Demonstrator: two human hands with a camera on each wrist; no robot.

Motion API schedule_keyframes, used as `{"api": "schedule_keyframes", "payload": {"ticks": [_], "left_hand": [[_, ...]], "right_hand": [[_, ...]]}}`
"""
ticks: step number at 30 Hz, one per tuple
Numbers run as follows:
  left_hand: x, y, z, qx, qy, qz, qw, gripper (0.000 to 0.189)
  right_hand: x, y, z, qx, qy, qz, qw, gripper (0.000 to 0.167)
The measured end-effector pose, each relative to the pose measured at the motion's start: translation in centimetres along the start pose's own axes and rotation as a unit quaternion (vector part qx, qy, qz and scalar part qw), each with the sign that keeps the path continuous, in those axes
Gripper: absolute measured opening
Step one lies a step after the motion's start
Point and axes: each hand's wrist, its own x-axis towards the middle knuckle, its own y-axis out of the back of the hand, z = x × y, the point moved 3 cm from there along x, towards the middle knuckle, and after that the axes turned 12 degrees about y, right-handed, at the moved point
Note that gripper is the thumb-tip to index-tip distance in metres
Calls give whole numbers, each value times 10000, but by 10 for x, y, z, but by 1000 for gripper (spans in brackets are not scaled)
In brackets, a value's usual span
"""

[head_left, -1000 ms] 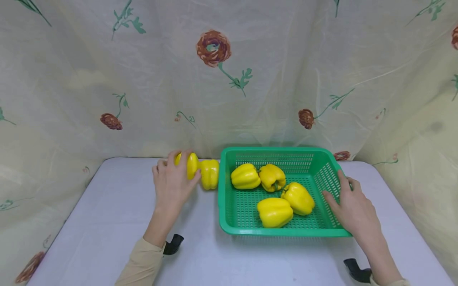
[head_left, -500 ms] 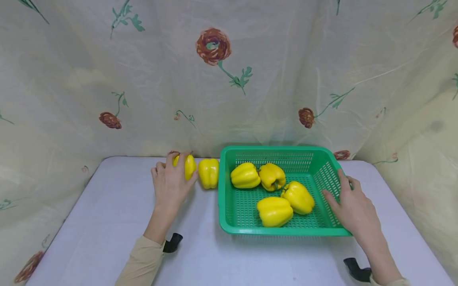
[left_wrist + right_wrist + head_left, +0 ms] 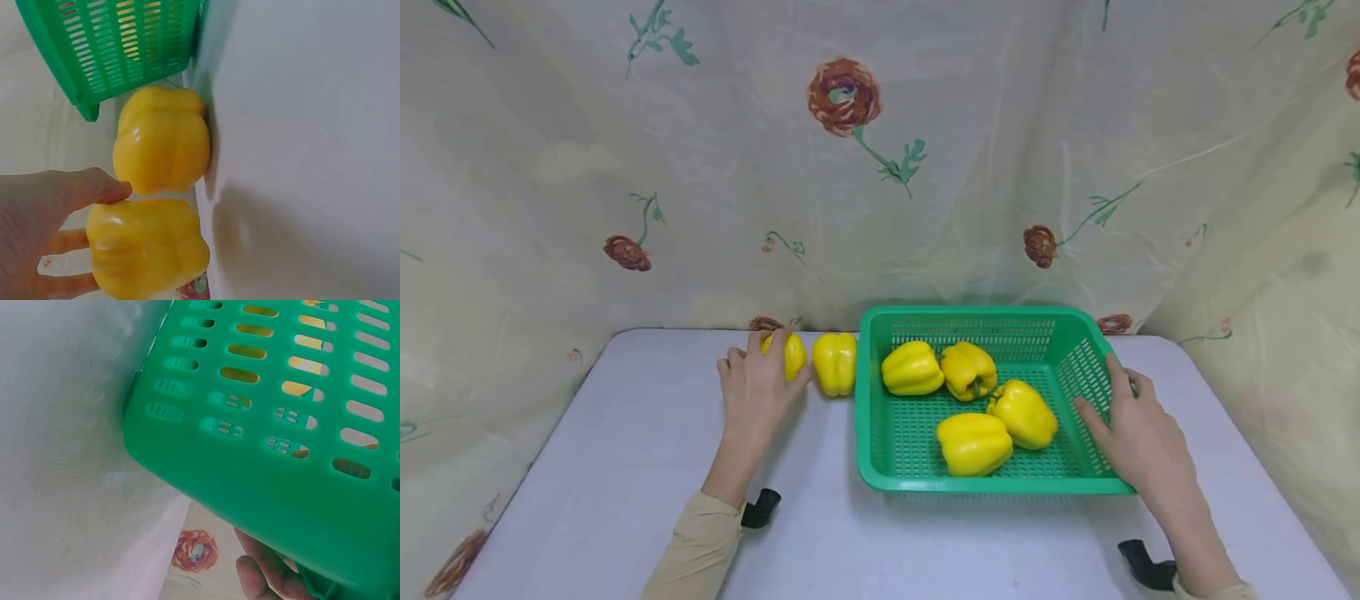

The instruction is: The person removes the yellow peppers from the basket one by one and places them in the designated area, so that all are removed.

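Observation:
My left hand (image 3: 752,387) grips a yellow bell pepper (image 3: 794,357) near the table's back edge. The left wrist view shows the thumb on the near side of that pepper (image 3: 147,247) and fingers behind it. A second bell pepper (image 3: 835,367) stands just right of it, a narrow gap apart, beside the green plastic basket (image 3: 992,485). Several more yellow peppers (image 3: 973,444) lie inside the basket. My right hand (image 3: 1150,437) holds the basket's right rim, thumb on the inner side; in the right wrist view its fingers (image 3: 269,569) show partly behind the basket wall.
A white cloth covers the table (image 3: 625,467). Behind it hangs a flowered curtain (image 3: 737,167), close to the table's back edge. Black curved pieces (image 3: 762,508) sit at both wrists.
My left hand has shifted slightly left with its pepper, which now stands apart from the neighbouring one. The right hand and the basket have stayed put.

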Motion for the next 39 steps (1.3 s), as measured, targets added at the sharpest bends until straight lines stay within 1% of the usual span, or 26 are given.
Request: {"api": "schedule_keyframes", "payload": {"ticks": [9,13,26,33,39], "left_hand": [[3,-8,-1,134,87,-409,9990,67],[4,-10,-1,160,150,-520,9984,68],[4,-13,1,148,179,-649,9976,68],[5,-16,2,186,222,-770,9966,67],[4,-16,2,225,183,-720,9970,67]], "right_hand": [[0,1,-2,23,2,-1,10000,84],[1,1,-2,13,-1,-15,10000,84],[1,0,0,13,-78,-99,9999,85],[0,0,1,21,-58,-71,10000,85],[0,-1,2,6,-31,-3,10000,84]]}}
